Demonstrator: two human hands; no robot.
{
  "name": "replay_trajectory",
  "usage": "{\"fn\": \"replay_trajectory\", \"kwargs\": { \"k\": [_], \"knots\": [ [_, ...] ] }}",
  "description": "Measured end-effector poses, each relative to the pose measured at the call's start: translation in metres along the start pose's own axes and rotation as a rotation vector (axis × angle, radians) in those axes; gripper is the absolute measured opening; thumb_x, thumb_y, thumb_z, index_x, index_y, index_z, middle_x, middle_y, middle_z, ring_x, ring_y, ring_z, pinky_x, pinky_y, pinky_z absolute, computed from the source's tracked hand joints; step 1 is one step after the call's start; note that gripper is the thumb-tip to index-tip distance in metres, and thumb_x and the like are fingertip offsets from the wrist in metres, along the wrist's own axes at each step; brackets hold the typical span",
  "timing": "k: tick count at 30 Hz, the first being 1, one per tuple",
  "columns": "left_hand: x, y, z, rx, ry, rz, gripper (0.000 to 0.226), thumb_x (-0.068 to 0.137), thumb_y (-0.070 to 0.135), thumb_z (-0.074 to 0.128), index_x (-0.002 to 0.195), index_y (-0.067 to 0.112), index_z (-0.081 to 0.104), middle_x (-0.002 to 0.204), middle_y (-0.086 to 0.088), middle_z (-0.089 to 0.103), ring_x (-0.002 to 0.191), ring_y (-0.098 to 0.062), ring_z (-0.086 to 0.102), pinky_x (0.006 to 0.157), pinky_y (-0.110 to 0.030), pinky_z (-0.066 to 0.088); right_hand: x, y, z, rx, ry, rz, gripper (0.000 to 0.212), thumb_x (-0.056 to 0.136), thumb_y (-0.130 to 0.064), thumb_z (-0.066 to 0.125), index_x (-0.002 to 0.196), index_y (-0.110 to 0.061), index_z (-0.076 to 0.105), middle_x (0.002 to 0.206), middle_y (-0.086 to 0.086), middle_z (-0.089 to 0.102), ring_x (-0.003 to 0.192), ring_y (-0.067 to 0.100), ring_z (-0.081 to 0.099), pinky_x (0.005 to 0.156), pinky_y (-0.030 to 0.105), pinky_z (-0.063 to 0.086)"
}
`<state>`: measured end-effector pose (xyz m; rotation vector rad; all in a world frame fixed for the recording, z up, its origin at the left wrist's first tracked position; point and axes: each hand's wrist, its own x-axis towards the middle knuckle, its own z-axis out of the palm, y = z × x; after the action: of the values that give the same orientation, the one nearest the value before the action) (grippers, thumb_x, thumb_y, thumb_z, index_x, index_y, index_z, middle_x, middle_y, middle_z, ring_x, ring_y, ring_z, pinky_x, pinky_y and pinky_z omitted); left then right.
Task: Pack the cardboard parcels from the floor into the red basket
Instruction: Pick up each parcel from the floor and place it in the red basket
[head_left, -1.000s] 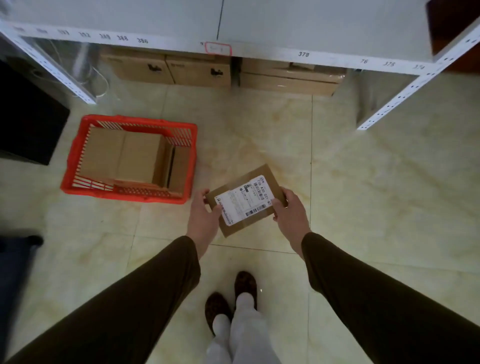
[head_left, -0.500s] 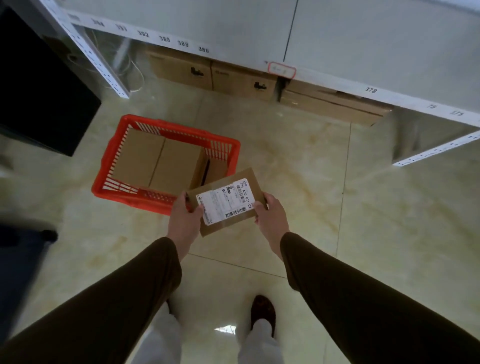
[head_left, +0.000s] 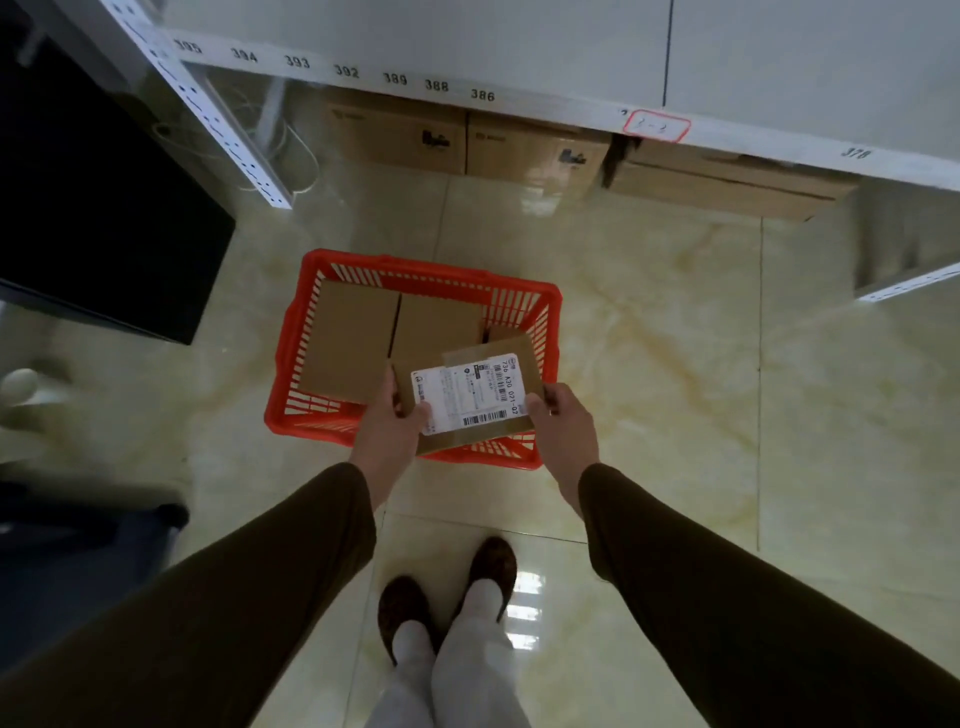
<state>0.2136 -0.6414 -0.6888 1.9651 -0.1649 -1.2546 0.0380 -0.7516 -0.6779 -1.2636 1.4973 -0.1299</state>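
The left hand (head_left: 387, 426) and the right hand (head_left: 563, 423) both grasp the flat brown cardboard parcel (head_left: 475, 397) with white label by its side edges; just beyond them the red plastic basket (head_left: 296, 338) holds two brown cardboard boxes (head_left: 395, 338).

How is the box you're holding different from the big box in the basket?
The held parcel has a white label; the big box shows plain cardboard. The held parcel looks smaller and is up in both hands; the big box lies inside the red basket. Both are brown cardboard.
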Motion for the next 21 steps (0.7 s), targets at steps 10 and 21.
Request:
{"fn": "replay_trajectory", "kwargs": {
  "k": [10, 21],
  "knots": [
    [0.042, 0.027, -0.004, 0.07, -0.067, -0.033, 0.052, 0.101, 0.026, 0.06, 0.146, 0.038, 0.038, 0.12, 0.01, 0.066, 0.1, -0.02, 0.071, 0.075, -0.037, 0.06, 0.03, -0.007, 0.011, 0.124, -0.037, 0.056, 0.032, 0.104, -0.031, 0.054, 0.131, -0.019, 0.042, 0.121, -0.001, 0.07, 0.09, 0.012, 0.072, 0.073, 0.028, 0.057],
    [0.089, 0.053, 0.016, 0.204, -0.165, 0.114, 0.051, 0.101, 0.017, 0.059, 0.146, 0.035, 0.043, 0.127, 0.01, 0.061, 0.107, -0.007, 0.063, 0.081, -0.024, 0.057, 0.025, 0.007, 0.027, 0.502, -0.047, 0.172, 0.043, 0.104, -0.026, 0.057, 0.136, -0.028, 0.029, 0.124, 0.004, 0.067, 0.098, 0.022, 0.075, 0.072, 0.033, 0.064]
  ]
}}
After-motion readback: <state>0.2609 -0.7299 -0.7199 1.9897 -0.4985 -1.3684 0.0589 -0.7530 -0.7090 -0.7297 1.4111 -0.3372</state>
